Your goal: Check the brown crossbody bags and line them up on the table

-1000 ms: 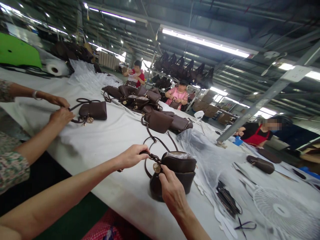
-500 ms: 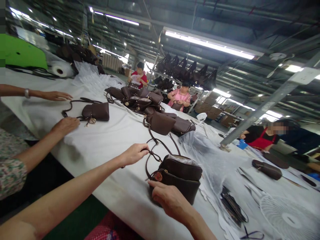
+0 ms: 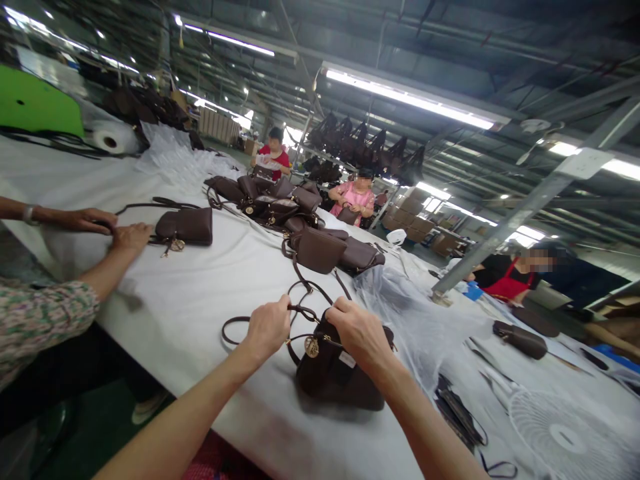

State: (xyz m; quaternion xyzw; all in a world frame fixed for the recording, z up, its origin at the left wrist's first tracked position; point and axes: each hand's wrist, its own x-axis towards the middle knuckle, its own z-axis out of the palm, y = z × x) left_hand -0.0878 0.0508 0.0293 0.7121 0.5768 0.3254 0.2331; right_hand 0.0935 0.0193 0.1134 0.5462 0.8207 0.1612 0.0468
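A dark brown handbag (image 3: 343,387) rests on the white-covered table in front of me. A round gold-coloured charm (image 3: 311,346) hangs at its left side, and a small white label (image 3: 347,359) shows on its face. My left hand (image 3: 269,328) is closed around the bag's thin brown strap (image 3: 304,309), a loop of which sticks out to the left. Bent over the bag's top edge, my right hand (image 3: 359,333) grips it there; its fingertips are partly hidden.
At the left, a co-worker's hands (image 3: 133,237) hold the strap of another brown bag (image 3: 193,227). More bags (image 3: 320,250) are heaped beyond mine. Clear plastic sheeting (image 3: 400,327) and a white fan (image 3: 565,433) lie to the right, near a slanting metal post (image 3: 520,207).
My right hand has moved from the bag's lower left up to its top edge. The bag has turned and tipped, now showing a label. The co-worker's hands came together on a strap.
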